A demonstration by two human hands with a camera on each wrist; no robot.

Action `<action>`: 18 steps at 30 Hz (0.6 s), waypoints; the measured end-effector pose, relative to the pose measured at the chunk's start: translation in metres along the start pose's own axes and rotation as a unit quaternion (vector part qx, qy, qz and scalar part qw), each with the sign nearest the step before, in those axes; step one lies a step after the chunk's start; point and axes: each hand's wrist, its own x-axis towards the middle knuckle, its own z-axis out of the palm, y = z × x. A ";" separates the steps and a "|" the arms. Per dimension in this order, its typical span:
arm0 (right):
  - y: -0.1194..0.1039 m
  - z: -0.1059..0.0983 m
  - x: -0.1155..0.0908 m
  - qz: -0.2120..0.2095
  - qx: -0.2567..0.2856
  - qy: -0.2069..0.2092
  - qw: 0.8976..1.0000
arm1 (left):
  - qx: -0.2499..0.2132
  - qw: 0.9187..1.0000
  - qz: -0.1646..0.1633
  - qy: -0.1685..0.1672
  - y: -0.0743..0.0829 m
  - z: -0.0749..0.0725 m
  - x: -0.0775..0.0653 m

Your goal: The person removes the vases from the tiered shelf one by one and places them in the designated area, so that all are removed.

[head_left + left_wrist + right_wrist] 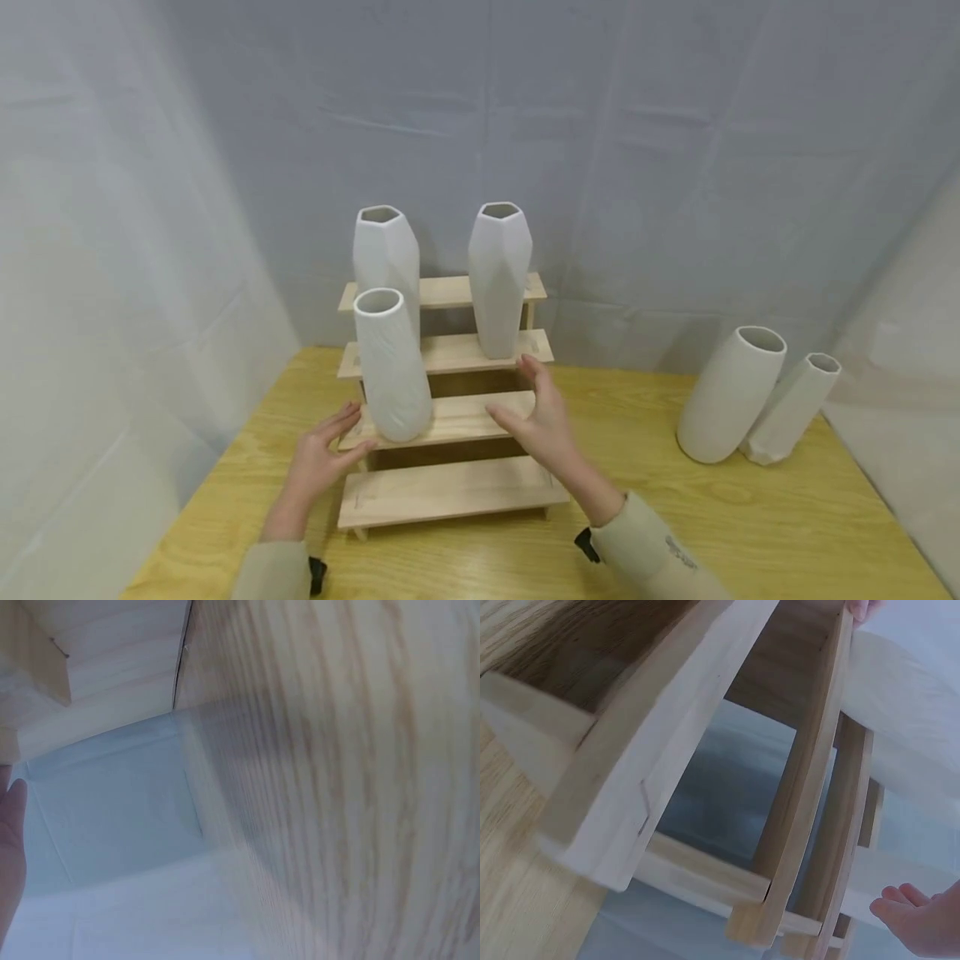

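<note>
A pale wooden rack of stepped shelves (457, 492) stands on the table. On its second shelf from the bottom, toward the left, is a white vase with a round mouth (393, 375). My left hand (315, 458) is at that shelf's left end, fingers spread and fingertips right at the board's edge. Thumb and fingers apart, my right hand (543, 417) reaches over the shelf's right end, with no vase in it. A faceted white vase (498, 279) stands on the shelf above; another faceted vase (386, 246) rises behind the round-mouthed one, its base hidden.
Two more white vases are on the table at the right: a wide round-mouthed one (731, 396) and a slimmer faceted one (793, 408) close beside it. Pale sheeting (675, 167) hangs behind and at both sides of the wooden table (637, 542).
</note>
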 end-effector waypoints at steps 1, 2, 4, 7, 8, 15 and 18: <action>-0.001 0.002 0.000 0.001 0.000 0.000 1.000 | 0.000 1.000 0.001 0.000 0.000 0.000 0.000; -0.002 0.004 0.001 -0.001 0.001 0.000 1.000 | 0.001 1.000 0.002 0.000 0.000 0.000 0.000; -0.004 0.009 0.002 -0.002 0.000 -0.003 1.000 | 0.001 1.000 0.004 0.001 0.001 0.000 0.000; -0.008 0.016 0.004 -0.002 0.005 -0.009 1.000 | 0.001 1.000 0.004 0.002 0.001 0.000 0.000; -0.010 0.018 0.005 -0.001 0.007 -0.010 1.000 | 0.001 1.000 0.004 0.001 0.001 0.000 0.001; -0.022 0.033 0.009 0.013 0.014 -0.030 0.999 | -0.003 1.000 -0.005 0.001 0.000 -0.001 0.000; -0.028 0.038 0.010 0.014 0.023 -0.041 0.999 | -0.007 1.000 -0.008 -0.002 0.000 -0.001 -0.001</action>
